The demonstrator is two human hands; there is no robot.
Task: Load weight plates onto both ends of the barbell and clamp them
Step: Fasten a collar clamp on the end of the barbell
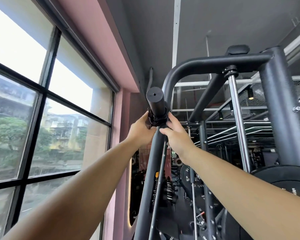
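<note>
Up high by the window, left hand [141,129] and right hand [177,137] both pinch the black clamp [157,118] ringing the sleeve [154,97] behind its end: likely light, stiff, springy; take it by its lever, as smooth steel lets it slide.
</note>
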